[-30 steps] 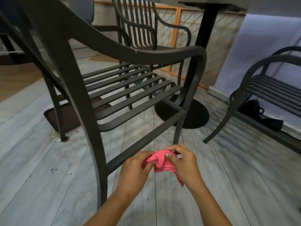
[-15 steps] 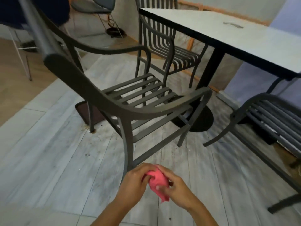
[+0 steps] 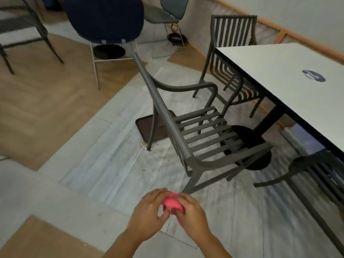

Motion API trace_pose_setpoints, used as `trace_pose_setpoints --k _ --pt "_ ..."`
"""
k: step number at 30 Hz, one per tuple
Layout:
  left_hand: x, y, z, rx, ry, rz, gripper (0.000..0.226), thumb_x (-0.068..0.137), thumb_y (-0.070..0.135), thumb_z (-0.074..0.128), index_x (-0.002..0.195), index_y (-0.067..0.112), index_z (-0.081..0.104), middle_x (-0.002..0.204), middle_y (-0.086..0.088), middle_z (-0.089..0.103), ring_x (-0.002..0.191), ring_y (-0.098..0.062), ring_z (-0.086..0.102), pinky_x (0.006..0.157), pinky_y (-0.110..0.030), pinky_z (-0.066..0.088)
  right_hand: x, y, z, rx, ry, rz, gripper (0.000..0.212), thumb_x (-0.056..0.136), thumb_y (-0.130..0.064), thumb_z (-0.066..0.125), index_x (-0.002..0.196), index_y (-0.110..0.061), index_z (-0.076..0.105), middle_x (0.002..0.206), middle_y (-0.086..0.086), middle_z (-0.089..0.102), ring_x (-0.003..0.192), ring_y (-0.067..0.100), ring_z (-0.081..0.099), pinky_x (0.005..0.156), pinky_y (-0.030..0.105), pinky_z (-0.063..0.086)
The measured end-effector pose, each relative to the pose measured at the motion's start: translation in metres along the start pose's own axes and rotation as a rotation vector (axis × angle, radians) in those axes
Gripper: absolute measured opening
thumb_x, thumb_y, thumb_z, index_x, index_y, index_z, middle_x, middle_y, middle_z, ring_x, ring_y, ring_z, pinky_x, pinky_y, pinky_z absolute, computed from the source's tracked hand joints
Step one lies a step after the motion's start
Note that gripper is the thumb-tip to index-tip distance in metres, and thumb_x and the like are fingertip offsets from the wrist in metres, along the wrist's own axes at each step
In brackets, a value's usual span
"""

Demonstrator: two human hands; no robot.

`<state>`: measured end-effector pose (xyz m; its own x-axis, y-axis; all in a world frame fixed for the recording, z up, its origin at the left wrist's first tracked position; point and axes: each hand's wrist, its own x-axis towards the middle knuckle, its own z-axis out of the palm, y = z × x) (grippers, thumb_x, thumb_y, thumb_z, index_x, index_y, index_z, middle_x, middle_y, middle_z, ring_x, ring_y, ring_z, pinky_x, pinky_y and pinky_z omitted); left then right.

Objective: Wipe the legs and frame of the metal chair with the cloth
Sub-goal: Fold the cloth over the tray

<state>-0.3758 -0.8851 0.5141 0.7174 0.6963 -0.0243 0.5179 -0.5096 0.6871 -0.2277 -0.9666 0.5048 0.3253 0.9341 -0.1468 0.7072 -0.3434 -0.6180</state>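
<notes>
both sets of fingers are curled round a bunched pink cloth, low in the middle of the view. left hand grips it from the left with thumb tucked under, right hand grips it from the right with fingers pinching into the fabric, a bit of cloth hanging below the right palm. cloth is held in the air above the pale plank floor, just in front of the nearest leg of the metal chair, not touching it. chair is dark grey, slatted seat, curved armrests, stands upright with its back toward the camera side and seat facing the desk. desk is white-topped with a dark edge, a round dark sticker on top, black post and round base under it. a second slatted chair sits at the far side of the desk, part of a third at right edge. a brown mat lies on the floor behind the metal chair's rear leg, with crumbs scattered near it. a navy shell chair on thin metal legs stands further back at left.
</notes>
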Motion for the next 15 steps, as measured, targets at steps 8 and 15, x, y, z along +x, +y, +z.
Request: trace_pose_setpoints --k 8,15 --pt "-0.011 -0.027 -0.102 0.11 0.103 -0.127 0.045 0.093 0.046 0.043 0.136 0.032 0.041 0.143 0.016 0.04 0.132 -0.003 0.032 0.112 -0.021 0.02 0.043 -0.107 0.012 -0.122 0.074 -0.087 0.042 0.09 -0.034 0.055 0.131 -0.032 0.049 0.133 -0.013 0.045 0.118 0.01 0.04 0.095 0.023 0.039" --pt "0.002 -0.044 -0.192 0.148 0.2 -0.185 0.043 0.092 0.045 0.048 0.132 0.03 0.044 0.137 0.013 0.046 0.127 -0.007 0.041 0.106 -0.021 0.026 0.092 -0.181 0.007 -0.207 0.172 -0.16 0.039 0.09 -0.034 0.055 0.128 -0.025 0.053 0.131 -0.009 0.049 0.12 0.012 0.04 0.1 0.024 0.031"
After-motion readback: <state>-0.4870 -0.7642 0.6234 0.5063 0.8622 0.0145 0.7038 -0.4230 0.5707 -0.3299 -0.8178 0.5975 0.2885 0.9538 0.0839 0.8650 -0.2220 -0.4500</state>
